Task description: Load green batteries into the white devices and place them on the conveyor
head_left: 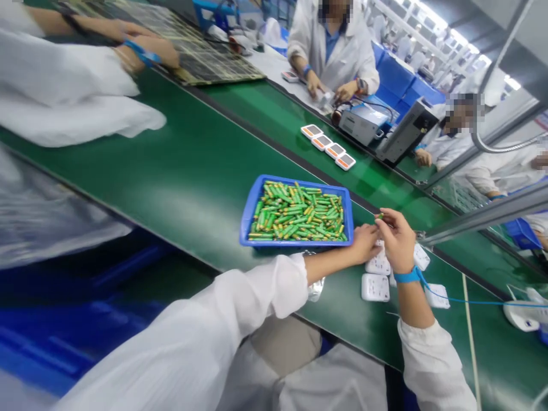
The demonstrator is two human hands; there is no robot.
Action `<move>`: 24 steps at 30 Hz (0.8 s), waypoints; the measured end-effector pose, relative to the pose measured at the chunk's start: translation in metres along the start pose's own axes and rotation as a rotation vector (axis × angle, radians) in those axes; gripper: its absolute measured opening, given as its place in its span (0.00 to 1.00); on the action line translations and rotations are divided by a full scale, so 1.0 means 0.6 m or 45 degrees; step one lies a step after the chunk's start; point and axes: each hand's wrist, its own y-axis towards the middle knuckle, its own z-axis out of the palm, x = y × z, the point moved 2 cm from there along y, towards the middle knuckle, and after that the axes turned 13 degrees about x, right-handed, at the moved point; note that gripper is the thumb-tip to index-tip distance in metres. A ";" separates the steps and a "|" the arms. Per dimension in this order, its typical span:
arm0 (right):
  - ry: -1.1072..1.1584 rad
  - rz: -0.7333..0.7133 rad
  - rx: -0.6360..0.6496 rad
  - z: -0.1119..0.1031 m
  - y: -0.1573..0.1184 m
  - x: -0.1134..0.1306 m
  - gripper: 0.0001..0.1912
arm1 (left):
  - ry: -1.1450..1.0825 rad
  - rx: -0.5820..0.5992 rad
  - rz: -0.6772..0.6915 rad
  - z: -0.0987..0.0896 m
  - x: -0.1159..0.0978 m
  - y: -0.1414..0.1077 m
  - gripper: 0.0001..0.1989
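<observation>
A blue plastic bin (245,228) full of green batteries (299,214) with gold-coloured ends stands on the green work surface. Just right of it is my left hand (365,244), its bent fingers closed over the upper edge of a small white device (378,264); what they grip is partly hidden. My right hand (399,238), with a blue wrist strap (406,276), is beside it. Thumb and forefinger there pinch a small green battery (380,216). More white devices, one below (375,287) and another to the right (437,296), lie around my hands.
Several white devices with orange-marked screens (334,149) lie in a row on the far strip. A co-worker (331,57) works behind it beside a grey box (363,123). Another person's sleeve (64,74) reaches in at left. A metal frame post (492,211) stands right.
</observation>
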 end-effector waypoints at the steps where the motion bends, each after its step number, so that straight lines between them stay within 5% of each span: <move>1: 0.085 0.056 -0.067 -0.019 -0.020 -0.022 0.16 | -0.002 0.020 0.011 0.000 0.002 -0.003 0.16; 5: 0.277 0.212 -0.263 -0.068 -0.098 -0.103 0.17 | -0.030 0.028 0.066 -0.006 0.008 -0.013 0.13; 8: 0.253 0.286 -0.251 -0.076 -0.138 -0.131 0.17 | -0.045 0.025 0.079 -0.009 0.011 -0.018 0.12; 16: -0.204 0.085 0.129 -0.071 -0.193 -0.100 0.07 | -0.046 0.022 0.101 -0.014 0.018 -0.028 0.12; 24: -0.418 -0.133 0.254 -0.060 -0.221 -0.107 0.13 | -0.044 0.021 0.083 -0.021 0.010 -0.040 0.11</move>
